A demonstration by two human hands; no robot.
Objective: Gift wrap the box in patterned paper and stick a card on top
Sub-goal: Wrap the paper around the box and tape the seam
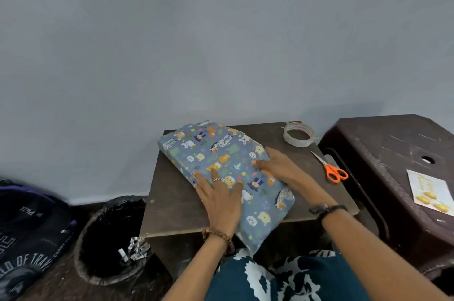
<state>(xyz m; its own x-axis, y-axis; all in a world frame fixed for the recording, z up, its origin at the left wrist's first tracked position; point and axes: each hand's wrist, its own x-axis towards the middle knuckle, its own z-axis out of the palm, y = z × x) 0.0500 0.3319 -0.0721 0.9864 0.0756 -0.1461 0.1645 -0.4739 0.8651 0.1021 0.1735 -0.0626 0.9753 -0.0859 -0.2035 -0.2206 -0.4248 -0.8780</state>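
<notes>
The box lies wrapped in blue paper with cartoon animals, set diagonally on a small dark wooden table; the box itself is hidden under the paper. Loose paper hangs over the table's front edge. My left hand rests flat on the paper's near-left part, fingers spread. My right hand presses flat on the right side of the wrapped box. A clear tape roll lies at the table's back right. The card, white with yellow shapes, lies on a dark plastic stool to the right.
Orange-handled scissors lie at the table's right edge. A bin lined with a black bag stands on the floor to the left, with crumpled scraps inside. A dark backpack sits far left. A grey wall is close behind the table.
</notes>
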